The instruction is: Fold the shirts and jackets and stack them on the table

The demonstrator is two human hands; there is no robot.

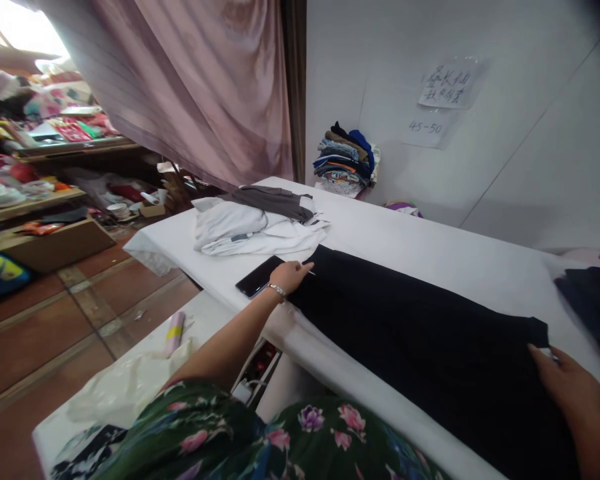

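While hands [287, 276] [570, 383] grip fabric [410, 333], a carton [67, 250] holds oddments [43, 228].

The garment [420, 333] lies across the table [405, 243] from the centre to the lower right of the frame, a phone [258, 279] beside its left end and a clothes heap [260, 223] behind the phone. At upper centre, a clothes stack [344, 159] stands behind the table; a plastic bag [125, 390] lies on the side table [206, 319], lower left.

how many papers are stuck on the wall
2: the upper paper has handwritten characters, and the lower paper, just beneath it, reads 45-50.
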